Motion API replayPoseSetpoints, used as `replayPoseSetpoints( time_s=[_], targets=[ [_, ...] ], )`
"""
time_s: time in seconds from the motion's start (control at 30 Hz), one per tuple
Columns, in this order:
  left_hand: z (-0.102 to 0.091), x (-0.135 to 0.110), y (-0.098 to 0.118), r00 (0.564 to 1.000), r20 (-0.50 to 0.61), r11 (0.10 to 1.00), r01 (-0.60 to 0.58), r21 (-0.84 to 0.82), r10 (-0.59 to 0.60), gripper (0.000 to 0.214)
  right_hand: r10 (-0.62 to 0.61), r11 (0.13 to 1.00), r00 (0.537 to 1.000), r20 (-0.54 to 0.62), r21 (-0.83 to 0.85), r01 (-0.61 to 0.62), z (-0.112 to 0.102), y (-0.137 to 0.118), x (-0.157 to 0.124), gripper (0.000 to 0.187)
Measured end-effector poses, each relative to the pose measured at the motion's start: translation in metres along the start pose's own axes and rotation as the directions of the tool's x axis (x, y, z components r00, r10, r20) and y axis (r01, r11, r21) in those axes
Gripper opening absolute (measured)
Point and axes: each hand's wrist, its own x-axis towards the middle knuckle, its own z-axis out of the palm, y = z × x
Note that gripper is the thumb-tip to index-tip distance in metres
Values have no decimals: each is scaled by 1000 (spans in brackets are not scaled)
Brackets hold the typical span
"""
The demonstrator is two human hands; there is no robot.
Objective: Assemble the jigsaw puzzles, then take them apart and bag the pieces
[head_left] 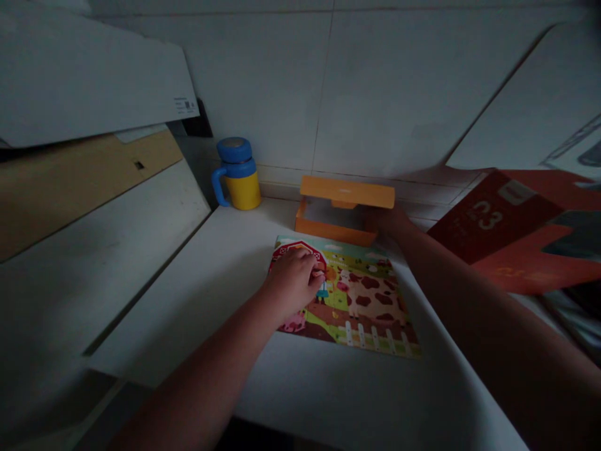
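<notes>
Orange box (pixel 329 230), one, by right hand (pixel 384 219), one farm picture (pixel 370 299) under left hand (pixel 292 279), all fingers' (pixel 307 257) grip unclear

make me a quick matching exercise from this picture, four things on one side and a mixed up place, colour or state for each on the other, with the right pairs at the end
Things:
1. lidded mug
2. small box
3. left hand
4. right hand

Matches:
A. over the left part of the farm picture
B. orange, with its flap raised
C. at the small box's right end
D. blue and yellow

Pairs: 1-D, 2-B, 3-A, 4-C
</notes>
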Motion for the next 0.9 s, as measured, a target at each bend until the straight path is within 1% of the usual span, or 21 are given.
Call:
replayPoseSetpoints(
  time_s=[0.1,0.17,0.37,0.47,0.57,0.63,0.7,0.77,0.8,0.83,0.9],
  targets=[
    [0,0,-1,1000,5,1000,-3,-2,3,12,81,996,996,39,28,-82,-1,6,1,44],
    [1,-1,-1,1000,3,1000,-6,0,6,11,90,995,996,28,45,-91,-2,9,2,49],
    [1,-1,-2,1000,15,1000,-22,18,22,8,51,998,998,-48,24,-50,-5,8,8,34],
    [-1,-1,-2,1000,23,1000,-22,15,21,8,59,998,995,-76,10,-59,-5,5,15,28],
    [-1,-1,-1,999,24,1000,-22,10,22,8,78,997,991,-111,5,-78,-7,0,20,26],
    [-2,-1,-2,999,26,1000,-27,15,26,8,97,995,983,-154,0,-98,-13,-6,17,29],
    [-4,0,-6,999,22,999,-28,21,28,10,114,992,970,-214,-19,-121,-22,-13,6,41],
    [-6,3,-14,1000,14,999,10,41,-10,13,102,991,962,-254,-59,-121,-34,-22,-15,50],
    [-8,4,-21,999,12,997,50,64,-51,16,81,991,966,-244,-81,-104,-40,-26,-28,49],
    [-10,7,-28,994,8,989,108,98,-109,20,52,991,974,-219,-109,-77,-45,-29,-43,44],
    [-14,11,-43,973,-13,957,227,182,-228,20,-25,984,992,-120,-178,3,-53,-31,-75,28]
  ],
)
